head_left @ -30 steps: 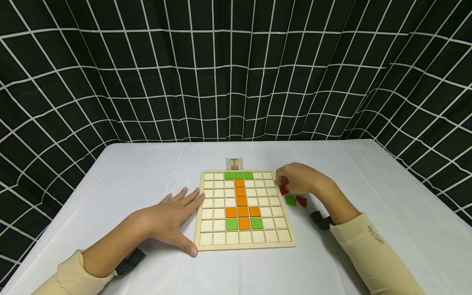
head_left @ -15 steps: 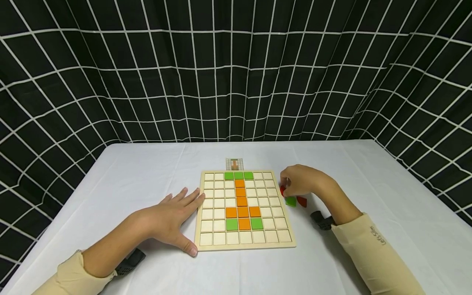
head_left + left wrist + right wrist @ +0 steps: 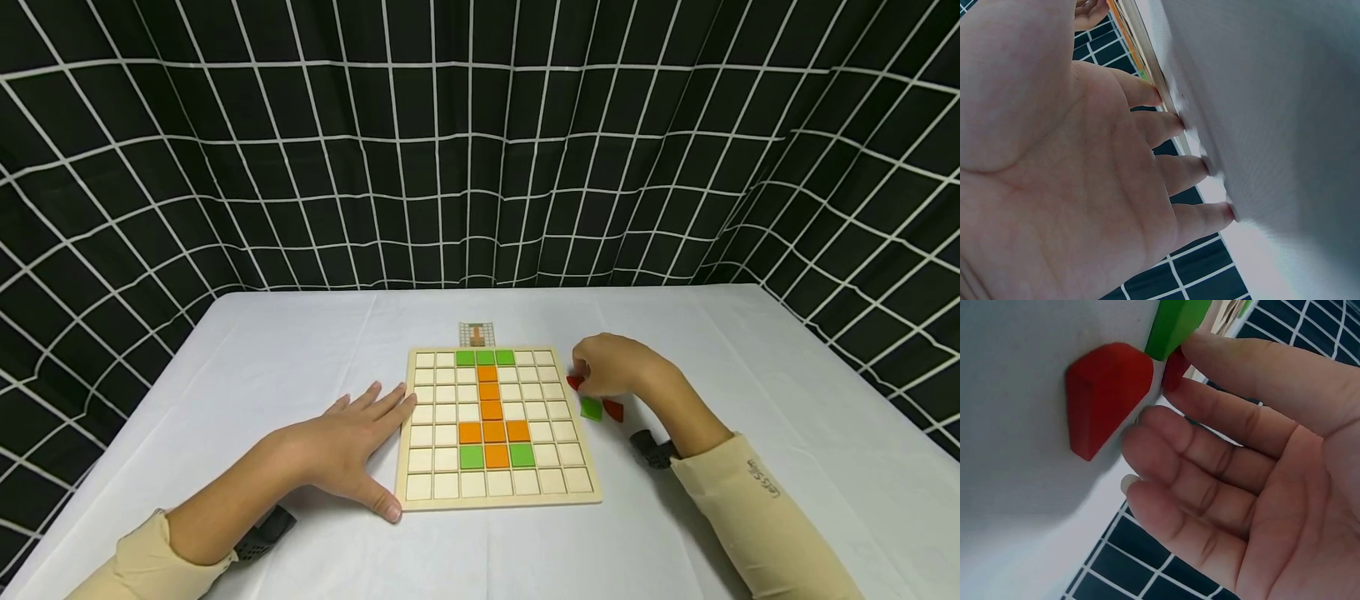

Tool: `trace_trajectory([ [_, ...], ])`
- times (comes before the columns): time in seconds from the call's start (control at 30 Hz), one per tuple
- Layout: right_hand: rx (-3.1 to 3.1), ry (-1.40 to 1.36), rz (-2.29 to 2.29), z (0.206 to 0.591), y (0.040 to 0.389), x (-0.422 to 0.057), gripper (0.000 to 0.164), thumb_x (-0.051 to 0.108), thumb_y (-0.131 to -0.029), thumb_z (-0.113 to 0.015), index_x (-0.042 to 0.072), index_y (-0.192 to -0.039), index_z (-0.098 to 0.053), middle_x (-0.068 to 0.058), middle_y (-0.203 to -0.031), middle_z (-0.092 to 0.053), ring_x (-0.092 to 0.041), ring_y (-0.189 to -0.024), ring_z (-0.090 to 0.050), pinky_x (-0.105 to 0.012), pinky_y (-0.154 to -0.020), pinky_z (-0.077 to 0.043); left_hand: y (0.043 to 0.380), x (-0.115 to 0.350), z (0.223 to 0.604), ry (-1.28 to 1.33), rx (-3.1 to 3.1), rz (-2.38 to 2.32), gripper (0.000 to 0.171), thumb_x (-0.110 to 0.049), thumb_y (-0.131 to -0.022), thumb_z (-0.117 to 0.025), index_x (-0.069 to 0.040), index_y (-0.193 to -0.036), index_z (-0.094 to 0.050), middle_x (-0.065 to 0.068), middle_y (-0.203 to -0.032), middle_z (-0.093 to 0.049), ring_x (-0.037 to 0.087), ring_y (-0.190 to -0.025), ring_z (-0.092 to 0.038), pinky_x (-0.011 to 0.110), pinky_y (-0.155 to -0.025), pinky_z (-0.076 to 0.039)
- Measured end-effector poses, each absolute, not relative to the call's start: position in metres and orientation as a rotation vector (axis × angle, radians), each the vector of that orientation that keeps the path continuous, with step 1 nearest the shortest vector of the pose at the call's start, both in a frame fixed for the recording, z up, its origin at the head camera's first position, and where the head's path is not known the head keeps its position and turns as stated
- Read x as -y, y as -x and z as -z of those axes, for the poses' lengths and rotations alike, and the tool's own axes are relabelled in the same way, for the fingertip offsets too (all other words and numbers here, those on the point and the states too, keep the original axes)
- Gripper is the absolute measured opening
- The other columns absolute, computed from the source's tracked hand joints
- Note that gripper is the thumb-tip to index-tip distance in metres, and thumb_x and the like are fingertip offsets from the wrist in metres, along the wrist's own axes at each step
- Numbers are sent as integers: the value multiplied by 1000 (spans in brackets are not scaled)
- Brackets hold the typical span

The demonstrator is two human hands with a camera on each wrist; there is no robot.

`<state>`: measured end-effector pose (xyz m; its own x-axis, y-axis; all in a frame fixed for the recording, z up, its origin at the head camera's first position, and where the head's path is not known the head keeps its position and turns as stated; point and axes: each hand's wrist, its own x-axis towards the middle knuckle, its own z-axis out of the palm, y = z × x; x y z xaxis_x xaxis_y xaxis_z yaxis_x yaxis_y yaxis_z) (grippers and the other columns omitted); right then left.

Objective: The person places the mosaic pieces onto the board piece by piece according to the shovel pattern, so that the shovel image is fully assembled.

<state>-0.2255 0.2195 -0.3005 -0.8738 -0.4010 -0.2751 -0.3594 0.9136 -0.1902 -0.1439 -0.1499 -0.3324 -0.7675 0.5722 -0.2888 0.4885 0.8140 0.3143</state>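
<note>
A wooden grid board (image 3: 498, 503) lies on the white table, with orange tiles (image 3: 493, 431) and green tiles (image 3: 472, 456) in some of its squares. My left hand (image 3: 345, 446) spreads straight fingers along the board's left side, fingertips and thumb touching its edge. At the right edge, my right hand (image 3: 618, 365) pinches a small red piece (image 3: 574, 382) between thumb and index finger; the right wrist view shows that red piece (image 3: 1175, 367) partly hidden by them. Its other fingers curl loosely. Just below it lie a green piece (image 3: 591, 408) and a wedge-shaped red piece (image 3: 613, 410).
A small pattern card (image 3: 477, 334) showing a coloured grid lies against the board's far edge. A black curtain (image 3: 480, 167) with white grid lines surrounds the back and sides of the table (image 3: 315, 333). Each wrist carries a black camera.
My right hand has shifted slightly right, away from the board's edge. The red piece at its fingertips has turned a little. My left hand and the board stay put.
</note>
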Motion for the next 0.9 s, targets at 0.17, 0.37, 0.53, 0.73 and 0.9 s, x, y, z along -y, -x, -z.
trace_trajectory([
  [0.17,-2762,568,195,299,225,-221,8,6,-83,-73,9,-79,-66,-1,-74,-61,-17,-67,-55,-33,-61,-47,144,149,332,-797,-2628,-310,137,-82,-59,-74,-13,-162,-17,10,-167,-8,38,-151,-1,64,-116,-7],
  [0.37,-2743,571,213,296,222,-222,11,9,-82,-74,10,-77,-65,-1,-73,-60,-17,-65,-55,-32,-60,-46,144,149,332,-796,-2628,-313,137,-81,-59,-75,-12,-162,-17,11,-167,-8,39,-151,-2,64,-116,-7],
  [0.53,-2724,625,261,291,217,-218,15,11,-82,-76,11,-76,-63,-1,-71,-59,-16,-62,-54,-32,-58,-45,144,148,333,-790,-2632,-302,137,-81,-58,-75,-13,-162,-17,9,-167,-8,37,-151,-2,63,-117,-8],
  [0.73,-2701,699,293,287,208,-207,18,12,-81,-80,11,-76,-63,1,-70,-58,-14,-64,-52,-31,-58,-44,145,149,334,-798,-2630,-296,137,-82,-59,-74,-12,-162,-17,9,-167,-7,37,-151,-1,64,-116,-8],
  [0.9,-2696,784,257,283,199,-195,19,15,-82,-80,14,-75,-62,3,-69,-56,-14,-64,-52,-29,-59,-43,145,149,334,-797,-2631,-300,137,-82,-59,-74,-13,-162,-17,9,-167,-7,37,-151,-1,63,-116,-7],
])
